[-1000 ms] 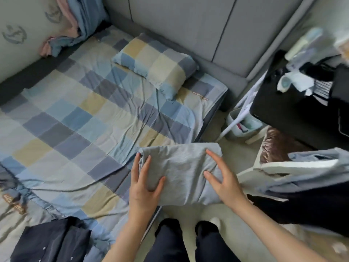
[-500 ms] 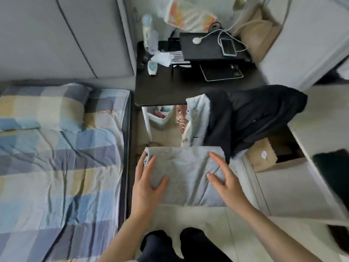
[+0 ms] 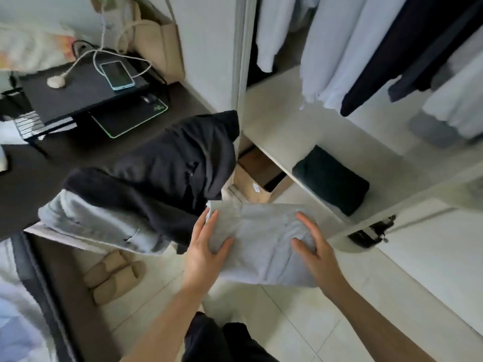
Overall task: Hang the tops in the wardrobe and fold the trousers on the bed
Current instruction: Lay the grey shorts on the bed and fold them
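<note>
Low in the middle of the frame, the left hand and the right hand carry the folded grey trousers in the air above the pale floor. Each hand has its fingers laid flat on top, and the left thumb rests on top too, so the grip looks like a loose clamp at each end; I cannot see what goes on under the cloth. Just left of the trousers, dark and grey clothes hang in a heap. Up and to the right is the open wardrobe, where a white shelf holds a dark folded pile, with tops hanging above it. The step now looks like putting the trousers on that shelf. To do it well, keep both hands level so the folds stay neat, slide the bundle in flat beside the dark pile, and let go only when it lies on the shelf.
</note>
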A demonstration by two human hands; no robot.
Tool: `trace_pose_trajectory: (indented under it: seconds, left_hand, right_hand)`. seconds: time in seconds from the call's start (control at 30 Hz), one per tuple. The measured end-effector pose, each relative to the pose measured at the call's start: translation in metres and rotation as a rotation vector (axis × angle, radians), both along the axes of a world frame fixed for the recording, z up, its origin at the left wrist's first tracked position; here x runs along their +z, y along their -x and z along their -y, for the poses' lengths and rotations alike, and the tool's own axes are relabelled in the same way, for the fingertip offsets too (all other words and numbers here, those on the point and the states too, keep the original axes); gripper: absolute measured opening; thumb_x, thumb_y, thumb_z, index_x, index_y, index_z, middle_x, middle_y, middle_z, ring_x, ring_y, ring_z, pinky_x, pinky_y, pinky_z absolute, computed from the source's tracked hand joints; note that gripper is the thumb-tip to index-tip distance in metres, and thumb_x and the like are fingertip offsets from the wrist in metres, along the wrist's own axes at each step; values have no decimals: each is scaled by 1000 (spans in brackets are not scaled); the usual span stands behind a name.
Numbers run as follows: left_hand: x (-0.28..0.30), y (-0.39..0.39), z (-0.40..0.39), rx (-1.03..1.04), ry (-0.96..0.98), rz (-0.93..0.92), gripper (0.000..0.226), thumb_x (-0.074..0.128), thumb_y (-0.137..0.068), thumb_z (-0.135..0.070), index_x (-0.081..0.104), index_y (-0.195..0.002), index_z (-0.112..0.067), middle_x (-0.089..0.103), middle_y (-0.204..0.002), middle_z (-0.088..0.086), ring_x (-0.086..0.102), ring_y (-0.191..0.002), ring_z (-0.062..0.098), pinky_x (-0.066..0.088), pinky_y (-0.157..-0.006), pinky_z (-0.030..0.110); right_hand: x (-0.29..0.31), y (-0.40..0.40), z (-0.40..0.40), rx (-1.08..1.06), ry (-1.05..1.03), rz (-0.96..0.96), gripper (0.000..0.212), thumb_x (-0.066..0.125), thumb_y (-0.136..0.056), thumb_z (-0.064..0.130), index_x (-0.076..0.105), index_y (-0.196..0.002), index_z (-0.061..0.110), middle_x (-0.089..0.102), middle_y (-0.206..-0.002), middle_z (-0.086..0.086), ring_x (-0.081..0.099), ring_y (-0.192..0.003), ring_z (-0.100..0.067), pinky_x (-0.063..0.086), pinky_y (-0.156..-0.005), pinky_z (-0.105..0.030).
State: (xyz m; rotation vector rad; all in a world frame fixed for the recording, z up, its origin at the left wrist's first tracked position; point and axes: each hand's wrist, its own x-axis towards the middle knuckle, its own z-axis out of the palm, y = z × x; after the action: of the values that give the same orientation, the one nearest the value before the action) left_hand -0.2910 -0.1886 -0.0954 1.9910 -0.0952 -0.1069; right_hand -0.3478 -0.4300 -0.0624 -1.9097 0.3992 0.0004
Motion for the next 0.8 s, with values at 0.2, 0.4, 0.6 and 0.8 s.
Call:
trace_pose_trajectory:
  seconds: [0.2,0.4,0.6,0.8]
  left_hand:
    - [-18,-88,91,-271,-62,-20,65,67,-91,-30,37,-148,-32,24,-155,-20,27,-139,-3,23,-113,15]
    - [-37,-186,175,-430,-76,-49,67,69,-89,-33,39,-148,-24,31,-154,-2,35,-138,15,26,-109,20]
    - [-62,-285,293,-644,-22,-11,70,72,-88,-31,39,-149,-24,36,-151,2,39,-137,16,33,-109,21]
    - [-122,-347,399,-718,31,159,69,72,-88,-32,40,-148,-20,39,-149,8,46,-133,21,41,-109,31]
  right_hand:
    - [-18,-39,62,-271,109,-58,50,61,-92,24,43,-130,51,45,-135,21,45,-122,-8,43,-98,-33]
    - [-29,-106,120,-478,203,-103,47,59,-93,23,46,-134,43,45,-132,22,45,-123,-10,36,-99,-26]
    - [-57,-181,190,-794,322,-131,53,62,-88,16,46,-136,35,55,-136,1,57,-115,-26,43,-90,-31]
    - [-111,-234,260,-1048,529,-100,58,60,-88,24,40,-142,32,56,-132,-13,57,-108,-34,43,-83,-35]
